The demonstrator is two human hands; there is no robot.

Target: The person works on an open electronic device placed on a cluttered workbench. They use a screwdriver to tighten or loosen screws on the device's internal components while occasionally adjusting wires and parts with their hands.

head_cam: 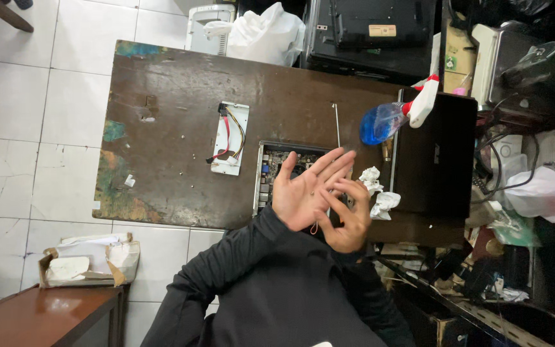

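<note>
The left hand [303, 187] is held flat, palm up, fingers apart and gripping nothing. It hovers over an opened computer case [268, 168] whose circuit board shows at the near edge of the brown worktop [168, 115]. A tiny dark speck [311, 193] rests on the palm, too small to tell what it is. The right hand [348, 222] is just beside the palm, fingers curled and fingertips drawn close. Whether they pinch anything I cannot tell.

To handle something this small well, the palm should probably stay level and slightly cupped, and the right fingertips should close on it straight down, so it cannot roll into the open case.

Crumpled tissue [376, 191] lies just beside the hands. A blue spray bottle [381, 122] rests against a black box [435, 160], and a white bracket with coloured cables [230, 138] lies further left.
</note>
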